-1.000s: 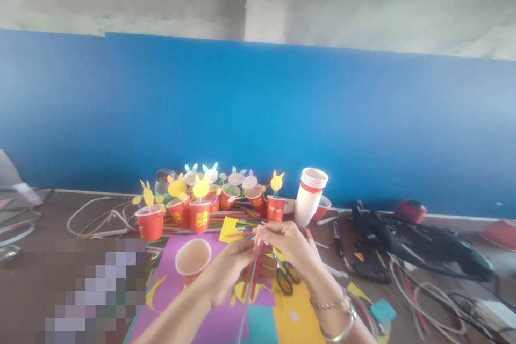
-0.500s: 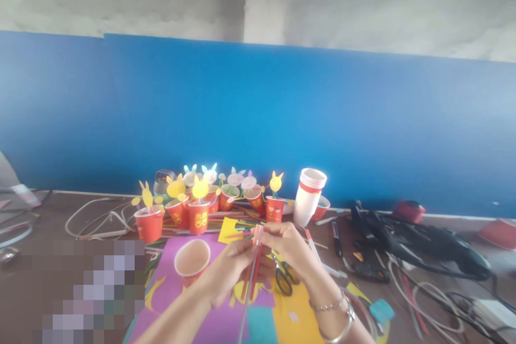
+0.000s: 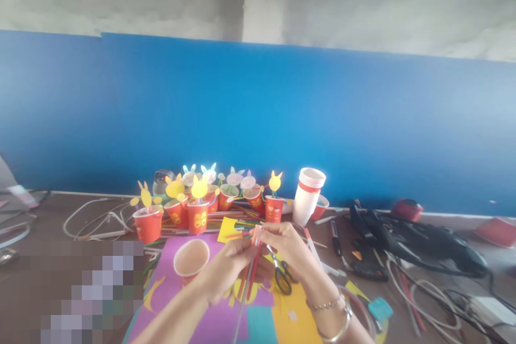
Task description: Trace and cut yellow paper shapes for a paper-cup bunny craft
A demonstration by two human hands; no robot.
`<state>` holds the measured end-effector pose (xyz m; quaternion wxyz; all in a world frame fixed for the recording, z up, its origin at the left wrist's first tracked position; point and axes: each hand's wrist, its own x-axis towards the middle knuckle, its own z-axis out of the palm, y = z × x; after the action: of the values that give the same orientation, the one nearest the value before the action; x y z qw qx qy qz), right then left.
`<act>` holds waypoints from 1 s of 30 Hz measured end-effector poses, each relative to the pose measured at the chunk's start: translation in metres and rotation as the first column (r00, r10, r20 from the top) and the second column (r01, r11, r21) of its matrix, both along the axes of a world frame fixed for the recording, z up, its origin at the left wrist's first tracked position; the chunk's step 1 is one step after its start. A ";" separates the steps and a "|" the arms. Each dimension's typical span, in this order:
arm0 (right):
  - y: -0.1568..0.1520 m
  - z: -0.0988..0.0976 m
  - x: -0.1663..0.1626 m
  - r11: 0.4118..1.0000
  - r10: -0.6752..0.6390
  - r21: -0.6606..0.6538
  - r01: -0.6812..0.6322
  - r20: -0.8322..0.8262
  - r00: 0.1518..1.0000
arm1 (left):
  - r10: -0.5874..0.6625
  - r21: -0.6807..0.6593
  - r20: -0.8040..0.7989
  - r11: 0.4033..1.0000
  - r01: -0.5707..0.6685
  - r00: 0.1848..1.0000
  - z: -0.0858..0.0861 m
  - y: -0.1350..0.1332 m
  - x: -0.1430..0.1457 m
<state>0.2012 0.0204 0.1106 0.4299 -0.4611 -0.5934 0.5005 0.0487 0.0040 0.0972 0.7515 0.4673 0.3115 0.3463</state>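
Note:
My left hand (image 3: 226, 271) and my right hand (image 3: 288, 247) meet above the coloured paper sheets (image 3: 217, 312). Both pinch a bunch of thin straws (image 3: 252, 271), red and grey, held nearly upright with their tops between my fingertips. The right wrist wears bracelets. An empty red paper cup (image 3: 191, 259) stands just left of my left hand. Black-handled scissors (image 3: 281, 274) lie under my right hand on the yellow sheet.
A row of red cups with paper bunny and flower toppers (image 3: 197, 209) stands behind. A stack of white cups (image 3: 308, 196) is to their right. Markers, cables and a dark bag (image 3: 419, 244) lie right. White cords (image 3: 97, 220) lie left. A blue wall is behind.
Almost nothing differs; the view has drifted slightly left and my hands keep their pinch on the straws.

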 end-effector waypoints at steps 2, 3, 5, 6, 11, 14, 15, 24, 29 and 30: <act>0.000 -0.001 -0.001 1.000 -0.012 0.028 0.012 -0.006 1.000 | 0.004 -0.007 0.000 1.000 -0.004 1.000 -0.002 0.001 -0.001; 0.000 -0.001 -0.001 0.999 -0.014 0.038 0.014 -0.005 1.000 | 0.005 -0.009 -0.004 1.000 -0.005 1.000 -0.003 0.001 -0.002; 0.001 -0.002 0.000 0.999 -0.008 0.034 0.008 0.005 1.000 | -0.004 -0.008 -0.015 1.000 0.004 1.000 -0.004 0.002 -0.003; 0.001 -0.003 0.000 1.000 -0.005 0.024 0.005 0.011 1.000 | -0.012 -0.007 -0.018 1.000 0.012 1.000 -0.004 0.003 -0.003; 0.003 -0.007 0.000 0.996 -0.014 0.082 0.016 -0.030 0.999 | 0.004 -0.007 0.017 1.000 -0.004 1.000 -0.006 0.003 0.000; 0.004 -0.011 -0.004 0.987 -0.074 0.141 0.079 -0.041 0.996 | 0.042 0.007 0.003 0.999 -0.043 0.999 -0.008 0.004 0.004; 0.004 -0.013 -0.005 0.985 -0.088 0.146 0.094 -0.043 0.995 | 0.056 0.017 -0.005 0.998 -0.056 0.998 -0.009 0.004 0.005; 0.005 -0.013 -0.004 0.993 -0.114 -0.003 0.115 -0.156 0.981 | 0.107 -0.022 -0.069 0.994 -0.109 0.992 -0.008 0.006 0.003; 0.005 -0.014 -0.005 0.989 -0.135 0.031 0.141 -0.150 0.979 | 0.130 -0.019 -0.089 0.991 -0.132 0.988 -0.005 0.004 0.004; 0.005 -0.014 -0.006 0.989 -0.138 0.039 0.146 -0.146 0.980 | 0.140 -0.007 -0.097 0.990 -0.141 0.985 -0.005 0.004 0.005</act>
<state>0.1956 0.0253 0.0966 0.5171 -0.4545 -0.5390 0.4853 0.0537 0.0079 0.0926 0.7125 0.4551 0.3819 0.3733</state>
